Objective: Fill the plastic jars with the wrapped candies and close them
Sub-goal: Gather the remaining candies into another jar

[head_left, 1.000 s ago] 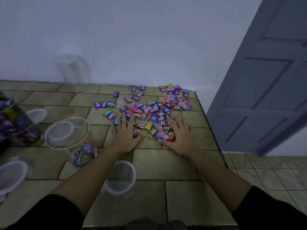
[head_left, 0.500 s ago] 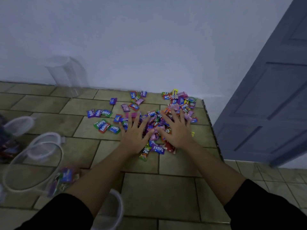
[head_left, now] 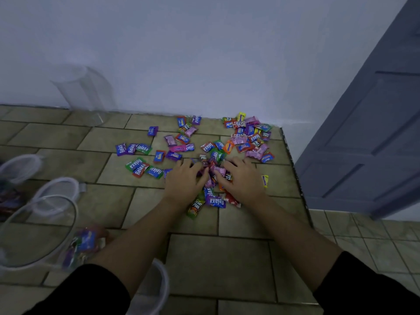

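- The wrapped candies point(head_left: 214, 201) were recorded scattered over the far right part of the tiled counter point(head_left: 222, 264). The densest clump lay between the two hands, and loose ones were spread left and back toward the wall.
- The left hand point(head_left: 184, 180) was noted with fingers curled inward round the left side of the clump, and candies were gripped under the fingertips.
- The right hand point(head_left: 243, 178) was noted likewise, curled round the right side. The hands were nearly touching, and candies were squeezed up between them.
- One yellow Mentos candy point(head_left: 264, 181) was left just beside the right hand, outside the grasp.
- A clear plastic jar point(head_left: 76, 214) was seen at near left, open, with a few candies at its bottom. It was blurred, so its exact tilt could not be told.
- A second, empty jar point(head_left: 84, 92) was observed against the wall, well apart from the pile.
- A white-rimmed lid point(head_left: 160, 285) was partly hidden by the left forearm.
- Step judged: a double handful was being scooped for loading, and the open jar was far from full and not yet closed.
- Next move judged: the clump would have to be lifted with both hands kept pressed together and carried left to the jar mouth. Slick wrappers were expected to slip out at the lower gap.
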